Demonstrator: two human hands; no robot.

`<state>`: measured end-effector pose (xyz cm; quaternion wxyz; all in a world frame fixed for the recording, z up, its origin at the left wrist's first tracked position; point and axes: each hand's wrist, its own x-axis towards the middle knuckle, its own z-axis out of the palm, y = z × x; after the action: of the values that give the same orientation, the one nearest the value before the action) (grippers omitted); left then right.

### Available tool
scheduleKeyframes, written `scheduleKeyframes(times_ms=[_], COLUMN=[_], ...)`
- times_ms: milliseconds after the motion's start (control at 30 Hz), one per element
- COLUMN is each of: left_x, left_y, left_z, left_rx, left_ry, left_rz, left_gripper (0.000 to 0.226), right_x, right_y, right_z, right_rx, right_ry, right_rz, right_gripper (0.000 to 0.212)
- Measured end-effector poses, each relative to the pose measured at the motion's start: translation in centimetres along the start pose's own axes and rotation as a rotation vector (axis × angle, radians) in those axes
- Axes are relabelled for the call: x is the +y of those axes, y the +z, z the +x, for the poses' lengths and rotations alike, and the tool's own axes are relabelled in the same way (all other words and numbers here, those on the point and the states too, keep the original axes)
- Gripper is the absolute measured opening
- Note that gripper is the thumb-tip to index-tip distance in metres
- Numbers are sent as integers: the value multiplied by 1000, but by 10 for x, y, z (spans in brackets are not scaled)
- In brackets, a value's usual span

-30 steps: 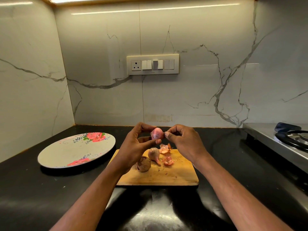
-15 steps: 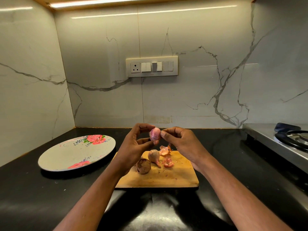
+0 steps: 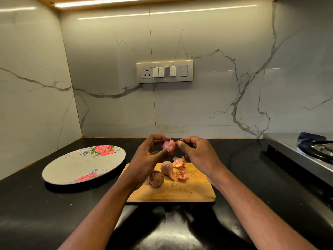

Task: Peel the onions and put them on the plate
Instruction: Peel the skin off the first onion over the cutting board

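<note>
My left hand (image 3: 147, 157) holds a small pink onion (image 3: 168, 144) between thumb and fingers, above the far edge of the wooden cutting board (image 3: 182, 191). My right hand (image 3: 197, 154) pinches the onion's right end with thumb and forefinger. On the board lie a pale unpeeled onion (image 3: 167, 168), a dark brown onion (image 3: 155, 178) and pink peel scraps (image 3: 181, 168). The flowered plate (image 3: 72, 168) sits to the left on the black counter, with nothing on it.
A steel stove (image 3: 306, 150) with a burner ring stands at the right edge. Marble walls close the corner behind and to the left, with a switch panel (image 3: 164, 71) on the back wall. Black counter (image 3: 252, 177) surrounds the board.
The onion has turned a little between my fingers, and my right fingertips have shifted on its right end. Both hands stay above the board.
</note>
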<state>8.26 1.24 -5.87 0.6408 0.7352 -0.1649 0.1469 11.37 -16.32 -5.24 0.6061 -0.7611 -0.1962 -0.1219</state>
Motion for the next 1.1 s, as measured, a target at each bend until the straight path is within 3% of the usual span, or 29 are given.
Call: scheduleKeyframes(times_ms=[133,333,633,1100], left_x=[0,1,3,4], left_y=[0,-2,-4,0], left_z=[0,0,0,-2], left_rx=[-5,-8,6,26], left_ry=[-11,-25,-28,-56], left_rz=[20,-4,39,-98], left_gripper=[48,41,41,44], right_x=[-1,-3,1,5], right_y=[-3,-5,-7,5], right_z=[0,-2,0,2], right_rx=[60,-98,-33,34], right_ry=[4,-5,-17,-70], right_rz=[56,109,65,-115], right_gripper=[12,32,4,17])
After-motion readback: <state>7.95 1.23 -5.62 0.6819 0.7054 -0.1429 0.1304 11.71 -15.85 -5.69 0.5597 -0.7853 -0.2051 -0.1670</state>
